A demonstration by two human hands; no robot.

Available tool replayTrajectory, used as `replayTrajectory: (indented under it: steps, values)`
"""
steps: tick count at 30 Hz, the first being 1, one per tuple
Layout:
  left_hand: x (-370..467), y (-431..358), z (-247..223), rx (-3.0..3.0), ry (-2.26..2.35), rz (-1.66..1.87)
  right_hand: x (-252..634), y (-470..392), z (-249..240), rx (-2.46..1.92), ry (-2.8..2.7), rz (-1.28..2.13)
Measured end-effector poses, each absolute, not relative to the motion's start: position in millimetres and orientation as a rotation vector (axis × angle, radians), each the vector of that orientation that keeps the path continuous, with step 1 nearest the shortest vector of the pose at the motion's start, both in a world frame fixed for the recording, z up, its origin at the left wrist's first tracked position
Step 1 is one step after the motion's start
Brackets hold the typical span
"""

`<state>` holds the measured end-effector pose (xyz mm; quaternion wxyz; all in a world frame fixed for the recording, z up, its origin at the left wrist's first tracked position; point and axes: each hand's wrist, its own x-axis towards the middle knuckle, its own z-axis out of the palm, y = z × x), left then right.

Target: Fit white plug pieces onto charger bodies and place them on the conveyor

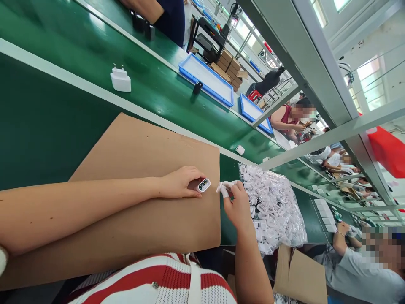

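White charger housing point(204, 185) in L hand point(180, 182), over cardboard sheet point(152, 154).
L fingers curled round it; R hand point(238, 204) @ its 4 o'clock, fingertips nearly pinched, can't tell if gripping anything.

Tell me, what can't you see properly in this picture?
All from the head view:
Far end of the white casing: hidden by the left hand.
Whether the right hand pinches something: too small, white against white finger covers.
How many white parts lie in the clear plastic: they overlap, and it glints.
Head of the person at the top left: cut off by the top edge.
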<state>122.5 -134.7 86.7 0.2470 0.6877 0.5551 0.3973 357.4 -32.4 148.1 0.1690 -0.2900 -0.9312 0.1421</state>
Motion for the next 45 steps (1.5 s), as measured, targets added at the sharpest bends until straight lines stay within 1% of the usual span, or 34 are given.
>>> replayTrajectory:
  steps: [2, 6, 8, 11, 16, 21, 24, 26, 28, 30, 33, 35, 37, 45]
  values:
    - [122, -135, 87, 1.872, 1.508, 1.088, 349, -36, 148, -0.787, -2.737, 0.349]
    - [123, -138, 90, 1.882, 1.491, 1.1, 341, -35, 131, -0.807, -2.81, 0.25]
    - [122, -139, 91, 1.893, 1.477, 1.104, 341, -33, 122, -0.818, -2.774, 0.376]
    - [121, -140, 90, 1.902, 1.469, 1.112, 341, -31, 118, -0.85, -2.595, 0.663]
    - [122, -137, 88, 1.815, 1.48, 1.054, 334, -38, 134, -0.846, -2.284, 0.93]
    - [120, -137, 92, 1.638, 1.617, 1.066, 327, -40, 140, -0.967, -1.997, 1.358]
    - [112, -139, 96, 1.684, 1.474, 1.014, 326, -39, 136, -1.028, -1.911, 1.454]
    - [108, -140, 96, 1.656, 1.404, 0.968, 324, -41, 134, -1.034, -1.904, 1.421]
    - [109, -139, 94, 1.616, 1.411, 0.982, 322, -47, 135, -1.003, -1.972, 1.301]
    - [113, -138, 91, 1.61, 1.447, 1.041, 320, -53, 138, -0.925, -2.151, 1.072]
    - [119, -136, 88, 1.632, 1.462, 1.09, 317, -61, 144, -0.737, -2.475, 0.628]
    - [121, -136, 86, 1.634, 1.463, 1.104, 315, -63, 146, -0.637, -2.614, 0.424]
    - [121, -136, 86, 1.636, 1.479, 1.111, 314, -63, 147, -0.591, -2.688, 0.329]
    - [121, -136, 84, 1.635, 1.513, 1.137, 306, -55, 147, -0.548, -2.814, 0.139]
